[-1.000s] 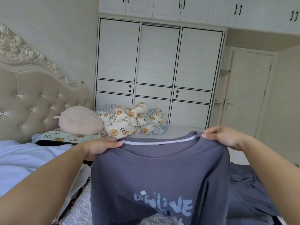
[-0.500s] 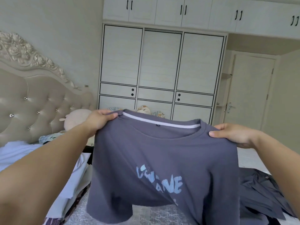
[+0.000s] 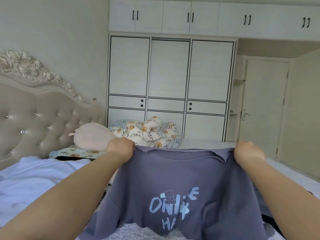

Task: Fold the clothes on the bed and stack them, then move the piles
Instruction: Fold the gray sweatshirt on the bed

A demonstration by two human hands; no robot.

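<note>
The left hand point(image 3: 120, 147) and right hand point(image 3: 248, 152) each grasp a shoulder of the purple T-shirt point(image 3: 174, 184), fingers clenched in the fabric. The garment hangs at 6 o'clock above the bed point(image 3: 199, 144). Risk: uneven tension could skew it, causing a crooked fold.

A: Where is the shirt point(image 3: 173, 184)?
B: Over the bed point(image 3: 287, 172), spread between the hands. The left hand point(image 3: 121, 149) holds its left shoulder, the right hand point(image 3: 247, 153) its right shoulder.
A: And behind it?
B: A quilt point(image 3: 149, 132) lies bunched at the far side of the bed, before the wardrobe point(image 3: 170, 87). Left of the quilt a plush point(image 3: 91, 136) rests on a pillow point(image 3: 76, 153), by the headboard point(image 3: 34, 118).
A: The door point(image 3: 265, 108)?
B: Right of the wardrobe. A sheet point(image 3: 34, 179) lies left of the shirt.
</note>
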